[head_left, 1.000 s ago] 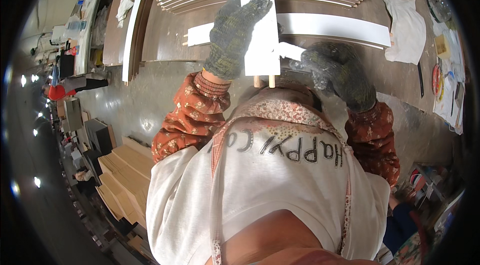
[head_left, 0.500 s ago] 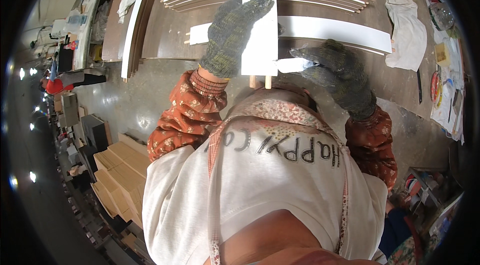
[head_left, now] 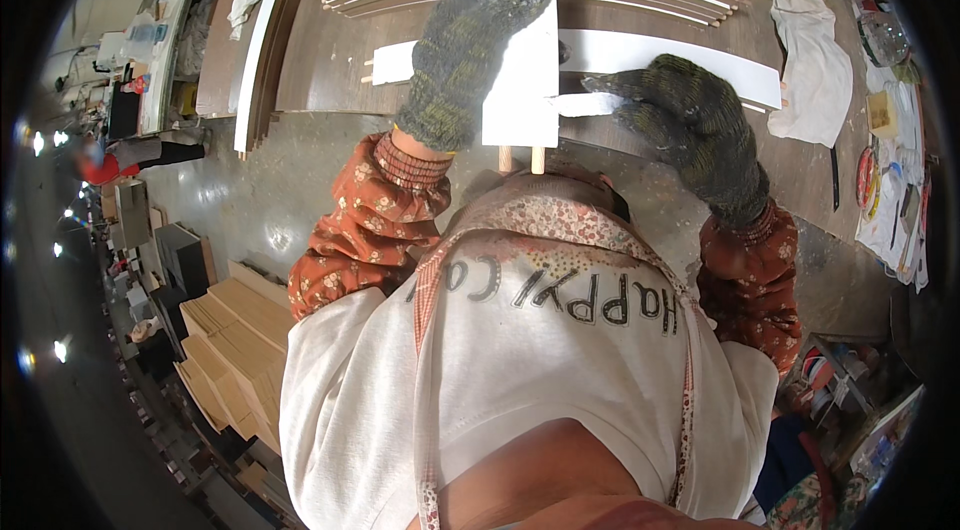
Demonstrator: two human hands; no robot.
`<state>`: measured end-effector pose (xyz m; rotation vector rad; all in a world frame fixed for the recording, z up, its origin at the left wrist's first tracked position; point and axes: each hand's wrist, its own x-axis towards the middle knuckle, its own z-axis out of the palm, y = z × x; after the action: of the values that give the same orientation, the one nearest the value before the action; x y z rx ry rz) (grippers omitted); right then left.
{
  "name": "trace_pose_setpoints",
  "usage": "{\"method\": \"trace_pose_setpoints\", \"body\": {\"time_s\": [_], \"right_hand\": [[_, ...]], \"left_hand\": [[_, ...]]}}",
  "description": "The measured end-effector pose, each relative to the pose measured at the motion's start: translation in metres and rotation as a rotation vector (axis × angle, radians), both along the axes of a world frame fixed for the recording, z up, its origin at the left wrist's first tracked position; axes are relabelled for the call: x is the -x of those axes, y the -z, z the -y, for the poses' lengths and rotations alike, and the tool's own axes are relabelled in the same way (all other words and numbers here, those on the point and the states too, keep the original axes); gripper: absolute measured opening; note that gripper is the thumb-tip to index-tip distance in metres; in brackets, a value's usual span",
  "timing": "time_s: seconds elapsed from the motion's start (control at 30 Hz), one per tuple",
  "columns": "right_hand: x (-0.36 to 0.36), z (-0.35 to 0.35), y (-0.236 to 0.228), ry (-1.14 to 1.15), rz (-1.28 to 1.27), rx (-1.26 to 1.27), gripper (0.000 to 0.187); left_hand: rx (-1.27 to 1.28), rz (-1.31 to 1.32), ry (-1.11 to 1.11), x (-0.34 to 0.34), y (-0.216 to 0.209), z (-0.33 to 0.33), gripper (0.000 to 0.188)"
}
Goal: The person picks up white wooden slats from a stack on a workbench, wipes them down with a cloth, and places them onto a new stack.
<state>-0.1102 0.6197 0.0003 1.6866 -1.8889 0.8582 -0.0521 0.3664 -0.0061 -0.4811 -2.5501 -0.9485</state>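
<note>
White board, per my remote feed: long axis fore-aft, dowels pointing twd. wearer, near end projecting past tabletop edge. L grip clamped on board's L side; R grip closed on white strip, crosswise, tip at board's R edge.

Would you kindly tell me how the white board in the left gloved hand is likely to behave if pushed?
The white board is probably stiff, running straight past the left hand. Its flat shape suggests it would slide rather than roll. The two wooden dowels jutting from its near end might catch on things.
</note>
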Motion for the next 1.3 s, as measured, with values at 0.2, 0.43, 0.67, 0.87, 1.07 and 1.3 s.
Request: {"method": "trace_pose_setpoints", "body": {"time_s": [0.2, 0.43, 0.67, 0.87, 1.07, 1.3], "right_hand": [[0.011, -0.003, -0.002, -0.173, 0.471, -0.103, 0.022], [0.017, -0.008, -0.021, -0.296, 0.988, -0.108, 0.020], [0.012, 0.002, -0.015, -0.221, 0.935, -0.081, 0.019], [0.018, -0.001, -0.013, -0.302, 0.706, -0.074, 0.022], [0.015, 0.002, -0.021, -0.237, 0.834, -0.096, 0.024], [0.016, 0.005, -0.025, -0.287, 0.936, -0.055, 0.026]], "left_hand": [[-0.123, -0.039, 0.009, 0.005, 0.008, 0.001, 0.031], [0.005, -0.098, -0.017, 0.004, 0.004, 0.000, 0.031], [-0.147, -0.015, 0.013, 0.001, -0.001, -0.005, 0.031], [0.088, -0.089, -0.024, 0.001, -0.005, -0.003, 0.032], [-0.110, -0.009, -0.069, 0.001, -0.005, -0.008, 0.030], [0.146, -0.147, -0.132, 0.004, -0.001, -0.003, 0.041]]}}
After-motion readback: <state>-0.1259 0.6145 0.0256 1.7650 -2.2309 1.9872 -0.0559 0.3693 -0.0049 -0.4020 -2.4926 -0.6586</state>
